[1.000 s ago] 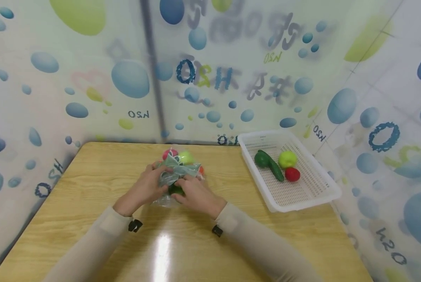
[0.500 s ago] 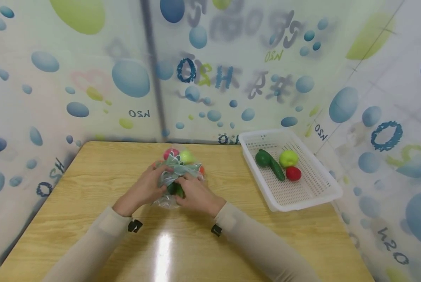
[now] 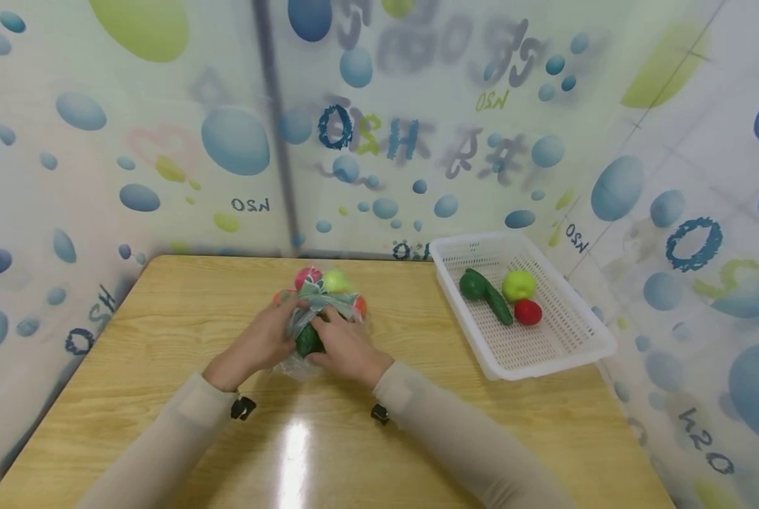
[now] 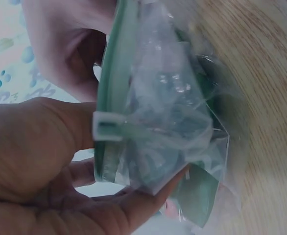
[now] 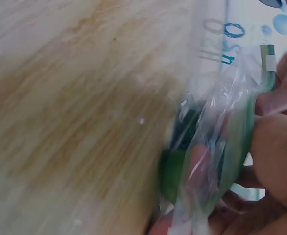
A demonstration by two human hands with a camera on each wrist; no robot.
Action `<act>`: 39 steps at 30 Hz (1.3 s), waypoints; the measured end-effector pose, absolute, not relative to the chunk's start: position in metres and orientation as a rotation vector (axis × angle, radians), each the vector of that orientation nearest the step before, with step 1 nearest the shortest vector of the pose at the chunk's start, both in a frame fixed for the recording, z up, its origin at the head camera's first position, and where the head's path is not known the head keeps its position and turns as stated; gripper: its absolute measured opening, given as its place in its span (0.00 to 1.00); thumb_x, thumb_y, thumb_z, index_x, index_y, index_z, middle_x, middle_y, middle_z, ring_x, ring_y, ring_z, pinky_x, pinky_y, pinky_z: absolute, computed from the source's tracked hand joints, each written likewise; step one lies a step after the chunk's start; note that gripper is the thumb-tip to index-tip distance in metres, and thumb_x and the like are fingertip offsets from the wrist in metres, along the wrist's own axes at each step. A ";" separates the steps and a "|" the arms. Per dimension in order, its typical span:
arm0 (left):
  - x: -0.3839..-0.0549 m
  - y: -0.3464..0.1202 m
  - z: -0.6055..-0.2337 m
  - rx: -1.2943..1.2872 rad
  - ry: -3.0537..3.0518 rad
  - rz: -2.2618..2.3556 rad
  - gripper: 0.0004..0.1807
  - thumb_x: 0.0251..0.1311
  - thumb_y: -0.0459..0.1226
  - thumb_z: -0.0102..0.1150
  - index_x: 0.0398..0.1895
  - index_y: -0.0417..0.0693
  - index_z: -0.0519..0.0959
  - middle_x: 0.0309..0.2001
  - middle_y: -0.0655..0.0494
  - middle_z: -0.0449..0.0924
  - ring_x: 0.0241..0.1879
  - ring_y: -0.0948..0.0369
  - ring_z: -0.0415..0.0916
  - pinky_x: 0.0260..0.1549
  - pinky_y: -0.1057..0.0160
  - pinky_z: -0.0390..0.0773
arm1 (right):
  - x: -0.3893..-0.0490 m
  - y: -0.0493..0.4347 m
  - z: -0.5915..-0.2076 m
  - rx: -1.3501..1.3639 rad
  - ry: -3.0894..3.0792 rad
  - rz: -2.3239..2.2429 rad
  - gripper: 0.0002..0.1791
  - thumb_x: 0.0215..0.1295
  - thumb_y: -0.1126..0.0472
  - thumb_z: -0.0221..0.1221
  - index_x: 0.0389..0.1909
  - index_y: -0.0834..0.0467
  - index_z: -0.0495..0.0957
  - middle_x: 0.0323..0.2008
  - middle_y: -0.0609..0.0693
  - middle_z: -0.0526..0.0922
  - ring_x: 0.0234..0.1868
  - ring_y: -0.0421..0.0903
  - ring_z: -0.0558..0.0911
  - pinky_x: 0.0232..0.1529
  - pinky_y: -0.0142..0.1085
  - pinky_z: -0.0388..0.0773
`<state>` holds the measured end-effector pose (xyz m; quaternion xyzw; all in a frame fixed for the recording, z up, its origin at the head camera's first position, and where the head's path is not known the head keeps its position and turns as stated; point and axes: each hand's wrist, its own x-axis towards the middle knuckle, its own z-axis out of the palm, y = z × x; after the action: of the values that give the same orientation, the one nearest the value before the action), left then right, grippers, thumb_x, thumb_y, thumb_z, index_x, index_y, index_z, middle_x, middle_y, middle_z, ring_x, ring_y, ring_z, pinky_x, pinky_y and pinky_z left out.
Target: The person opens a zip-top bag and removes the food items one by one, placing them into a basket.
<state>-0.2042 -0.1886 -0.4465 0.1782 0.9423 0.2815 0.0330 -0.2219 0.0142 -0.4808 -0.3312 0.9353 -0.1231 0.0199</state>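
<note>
**H2O, several times backwards**

In the head view, the printed backdrop repeats one formula. Mirrored H2O stands in large capitals at twelve o'clock, in small dark letters at ten and in green letters at one. Slanting h2O lettering sits at four o'clock — other grey characters, toward one o'clock, are too blurred to read.

It looked like a screened-off booth: bubble-printed H2O curtains enclosed the wooden table along its back and side edges.
</note>
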 end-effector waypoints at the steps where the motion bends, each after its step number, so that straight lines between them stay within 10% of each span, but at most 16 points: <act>1: -0.204 -0.188 -0.446 0.544 2.889 0.862 0.42 0.59 0.16 0.69 0.80 0.32 0.72 0.72 0.22 0.82 0.67 0.28 0.84 0.58 0.35 0.89 | -0.222 0.013 -0.482 -1.031 2.909 -0.369 0.42 0.79 0.42 0.76 0.85 0.55 0.75 0.81 0.56 0.78 0.75 0.52 0.86 0.79 0.60 0.81; 8: -0.205 -0.188 -0.446 0.543 2.835 0.852 0.43 0.60 0.18 0.68 0.83 0.32 0.71 0.69 0.25 0.86 0.63 0.35 0.88 0.61 0.37 0.89 | -0.222 0.011 -0.482 -1.047 2.932 -0.389 0.47 0.71 0.43 0.82 0.83 0.58 0.76 0.75 0.53 0.83 0.71 0.49 0.88 0.70 0.45 0.90; 17: -0.207 -0.188 -0.448 0.521 2.764 0.902 0.41 0.66 0.21 0.67 0.84 0.36 0.71 0.66 0.28 0.88 0.47 0.49 0.85 0.46 0.51 0.84 | -0.211 0.019 -0.472 -1.028 2.975 -0.286 0.46 0.72 0.40 0.81 0.83 0.54 0.78 0.74 0.56 0.81 0.71 0.55 0.88 0.71 0.56 0.89; 28: -0.206 -0.186 -0.448 0.542 2.815 0.912 0.38 0.66 0.21 0.71 0.80 0.35 0.75 0.72 0.27 0.84 0.69 0.31 0.86 0.66 0.29 0.88 | -0.206 0.031 -0.459 -1.070 3.021 -0.287 0.48 0.68 0.39 0.83 0.80 0.59 0.78 0.71 0.54 0.86 0.68 0.52 0.89 0.77 0.56 0.85; 39: -0.206 -0.186 -0.449 0.589 2.869 0.899 0.35 0.67 0.24 0.72 0.78 0.36 0.77 0.68 0.28 0.87 0.67 0.29 0.86 0.64 0.28 0.88 | -0.202 0.047 -0.439 -1.132 2.936 -0.513 0.46 0.69 0.45 0.84 0.83 0.55 0.77 0.73 0.59 0.84 0.70 0.52 0.87 0.72 0.44 0.89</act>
<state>-0.2058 -0.1860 -0.4486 0.1922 0.9358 0.2931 0.0387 -0.2024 0.0470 -0.4394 -0.3549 0.9207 -0.1609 -0.0233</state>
